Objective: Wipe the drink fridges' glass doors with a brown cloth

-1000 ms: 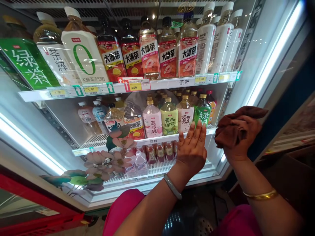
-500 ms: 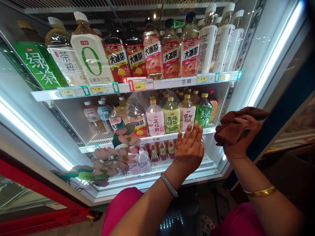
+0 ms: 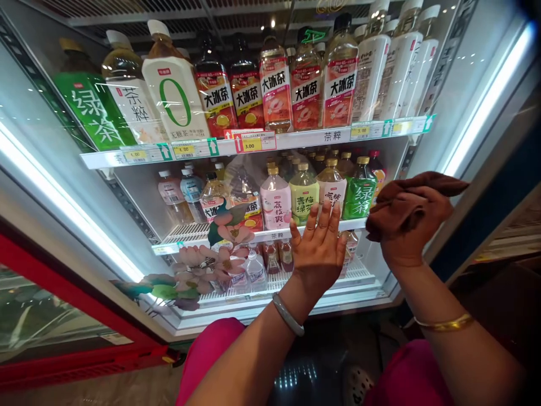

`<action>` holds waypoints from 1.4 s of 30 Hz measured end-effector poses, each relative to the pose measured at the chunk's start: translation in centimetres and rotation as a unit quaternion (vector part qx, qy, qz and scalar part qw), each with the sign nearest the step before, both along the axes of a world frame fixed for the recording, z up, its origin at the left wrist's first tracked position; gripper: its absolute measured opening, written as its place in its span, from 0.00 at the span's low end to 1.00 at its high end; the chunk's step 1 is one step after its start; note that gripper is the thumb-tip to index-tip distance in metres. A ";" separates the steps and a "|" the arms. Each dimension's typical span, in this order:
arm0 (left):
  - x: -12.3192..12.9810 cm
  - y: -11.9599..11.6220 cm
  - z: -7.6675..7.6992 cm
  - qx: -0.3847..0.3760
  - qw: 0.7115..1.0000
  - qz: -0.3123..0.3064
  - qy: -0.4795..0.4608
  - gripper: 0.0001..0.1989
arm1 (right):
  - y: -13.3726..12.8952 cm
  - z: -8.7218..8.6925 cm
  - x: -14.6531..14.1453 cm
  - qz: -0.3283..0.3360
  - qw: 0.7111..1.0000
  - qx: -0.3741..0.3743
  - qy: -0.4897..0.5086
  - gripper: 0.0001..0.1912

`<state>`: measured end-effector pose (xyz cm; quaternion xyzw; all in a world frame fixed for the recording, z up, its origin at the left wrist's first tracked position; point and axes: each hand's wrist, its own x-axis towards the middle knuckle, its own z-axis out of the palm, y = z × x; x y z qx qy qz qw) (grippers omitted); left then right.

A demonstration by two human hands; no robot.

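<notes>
Cloth (image 3: pixel 401 208), brown and bunched up, is in the right hand (image 3: pixel 425 228) that I watch from far off through the head camera. The fingers of that hand are curled around it, and a long end of the cloth sticks out to the right. It is up in front of the right side of a drinks fridge (image 3: pixel 350 301), just beside the green tea bottle (image 3: pixel 360 194) in my view. The left hand (image 3: pixel 319 248) is open flat, its fingers straight and a little apart, with its back to me. I see nothing held in it, but its palm is hidden. I can't tell if it touches the glass. From here it covers part of the middle shelf (image 3: pixel 276 235) and the bottom of a peach oolong tea bottle (image 3: pixel 332 183). Next along to the left are a yellow-green tea bottle (image 3: pixel 303 192) and a pink lychee drink bottle (image 3: pixel 275 197). A pink flower picture (image 3: pixel 207 265) shows lower left. Red-label iced tea bottles (image 3: pixel 275 87) stand on the top shelf (image 3: pixel 300 139), above a price tag (image 3: pixel 252 144) that says 3.00. The left wrist wears a grey bangle (image 3: pixel 287 314), and the right one a gold bangle (image 3: pixel 448 324).
</notes>
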<state>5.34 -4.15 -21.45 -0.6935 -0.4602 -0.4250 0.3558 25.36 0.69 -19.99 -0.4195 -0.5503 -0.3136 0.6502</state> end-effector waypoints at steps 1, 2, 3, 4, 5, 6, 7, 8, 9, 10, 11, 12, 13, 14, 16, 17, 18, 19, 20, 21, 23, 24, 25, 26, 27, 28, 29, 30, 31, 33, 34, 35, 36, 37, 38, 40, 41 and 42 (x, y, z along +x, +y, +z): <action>-0.3 0.1 0.0 0.003 1.000 -0.001 -0.001 0.34 | -0.4 0.3 -1.5 0.012 1.000 0.008 -0.026 0.14; -0.6 0.2 -0.1 0.008 1.000 -0.003 -0.002 0.34 | -0.9 0.4 -2.9 0.026 0.997 0.020 -0.067 0.13; -1.0 0.3 -0.2 0.013 1.000 -0.007 -0.004 0.34 | -1.3 0.4 -4.1 0.041 0.992 0.030 -0.115 0.12; -1.4 0.5 -0.3 0.019 1.000 -0.012 -0.004 0.33 | -1.7 0.3 -5.0 0.056 0.984 0.038 -0.162 0.12; -1.8 0.6 -0.4 0.025 1.000 -0.016 -0.003 0.33 | -1.8 0.2 -5.5 0.066 0.976 0.047 -0.200 0.11; -2.1 0.7 -0.5 0.027 0.999 -0.018 -0.002 0.33 | -1.8 0.1 -5.5 0.070 0.968 0.057 -0.234 0.11; -2.4 0.7 -0.5 0.025 1.000 -0.017 -0.002 0.33 | -1.7 0.0 -5.1 0.070 0.962 0.064 -0.255 0.11; -2.5 0.7 -0.4 0.018 1.000 -0.014 -0.002 0.33 | -1.5 0.1 -4.5 0.066 0.962 0.069 -0.258 0.11; -2.6 0.6 -0.3 0.011 1.000 -0.012 -0.002 0.34 | -1.3 0.3 -3.9 0.060 0.966 0.074 -0.241 0.10; -2.6 0.6 -0.2 0.004 1.000 -0.009 -0.004 0.34 | -1.1 0.5 -3.4 0.052 0.974 0.076 -0.207 0.10; -2.6 0.5 0.0 -0.001 1.000 -0.006 -0.005 0.35 | -1.0 0.9 -3.2 0.041 0.983 0.075 -0.165 0.10; -2.6 0.4 0.1 -0.004 1.000 -0.004 -0.006 0.36 | -1.0 1.2 -3.5 0.028 0.990 0.071 -0.118 0.10; -2.6 0.4 0.2 -0.006 1.000 -0.003 -0.006 0.36 | -1.1 1.5 -4.2 0.016 0.995 0.063 -0.077 0.10; -2.7 0.4 0.3 -0.006 1.000 -0.001 -0.007 0.35 | -1.3 1.7 -5.2 0.009 0.997 0.052 -0.054 0.10; -3.1 0.5 0.3 0.006 1.000 0.004 -0.010 0.34 | -1.8 1.7 -7.6 0.016 0.997 0.036 -0.071 0.11; -3.4 0.5 0.3 0.015 1.000 0.007 -0.010 0.34 | -2.0 1.5 -8.8 0.029 0.994 0.040 -0.095 0.11; -3.9 0.5 0.2 0.023 1.000 0.008 -0.006 0.33 | -2.1 1.3 -9.7 0.044 0.990 0.048 -0.122 0.11; -4.4 0.5 0.1 0.030 1.000 0.005 0.002 0.33 | -2.1 1.0 -10.2 0.060 0.985 0.062 -0.151 0.10; -4.9 0.5 0.1 0.033 0.999 0.000 0.011 0.33 | -1.9 0.8 -10.3 0.073 0.978 0.078 -0.177 0.09; -5.5 0.5 0.2 0.035 0.999 -0.005 0.016 0.34 | -1.7 0.7 -10.0 0.083 0.972 0.091 -0.201 0.09; -6.5 0.3 0.4 0.033 0.999 -0.010 0.010 0.35 | -1.2 0.8 -8.7 0.089 0.961 0.110 -0.238 0.09; -7.0 0.2 0.6 0.032 0.999 -0.008 0.000 0.36 | -1.0 1.0 -8.0 0.088 0.961 0.115 -0.235 0.10; -7.3 0.1 0.9 0.031 0.999 -0.005 -0.010 0.37 | -0.9 1.4 -7.5 0.082 0.967 0.107 -0.214 0.10; -7.6 0.0 1.2 0.029 0.999 -0.002 -0.016 0.38 | -0.9 1.9 -7.3 0.073 0.977 0.096 -0.176 0.11; -7.9 -0.1 1.4 0.028 0.999 -0.002 -0.017 0.39 | -1.0 2.4 -7.4 0.065 0.986 0.089 -0.127 0.11; -8.1 -0.2 1.6 0.028 0.999 -0.005 -0.016 0.39 | -1.2 2.9 -8.0 0.058 0.992 0.080 -0.079 0.11; -8.3 -0.3 1.8 0.026 1.000 -0.007 -0.013 0.39 | -1.5 3.2 -9.0 0.056 0.995 0.066 -0.047 0.12; -8.5 -0.4 1.9 0.021 1.000 -0.007 -0.010 0.38 | -1.8 3.5 -10.2 0.058 0.996 0.055 -0.033 0.12; -8.7 -0.5 2.0 0.019 1.000 -0.008 -0.007 0.38 | -2.1 3.6 -11.6 0.064 0.996 0.049 -0.037 0.13; -9.5 -0.6 2.0 0.013 1.000 -0.007 0.000 0.36 | -2.4 3.3 -14.3 0.087 0.991 0.054 -0.084 0.13; -10.0 -0.6 2.0 0.012 1.000 -0.008 0.006 0.35 | -2.4 3.1 -15.3 0.100 0.986 0.068 -0.113 0.12; -10.7 -0.7 1.9 0.013 1.000 -0.010 0.013 0.35 | -2.3 2.8 -16.0 0.114 0.980 0.090 -0.139 0.10; -11.3 -0.7 1.9 0.016 1.000 -0.015 0.022 0.35 | -2.1 2.6 -16.2 0.129 0.972 0.109 -0.165 0.09; -12.0 -0.7 1.9 0.020 0.999 -0.018 0.029 0.36 | -1.8 2.5 -16.1 0.142 0.963 0.123 -0.191 0.08; -12.7 -0.8 1.8 0.023 0.999 -0.018 0.032 0.37 | -1.5 2.5 -15.7 0.150 0.957 0.134 -0.210 0.07; -13.9 -0.9 1.7 0.029 0.999 -0.012 0.028 0.38 | -1.1 3.1 -14.4 0.147 0.955 0.143 -0.216 0.09; -14.4 -1.0 1.7 0.030 0.999 -0.009 0.022 0.38 | -1.1 3.5 -13.8 0.137 0.961 0.136 -0.197 0.09; -14.7 -1.0 1.7 0.030 0.999 -0.008 0.017 0.39 | -1.2 3.9 -13.6 0.125 0.971 0.117 -0.164 0.10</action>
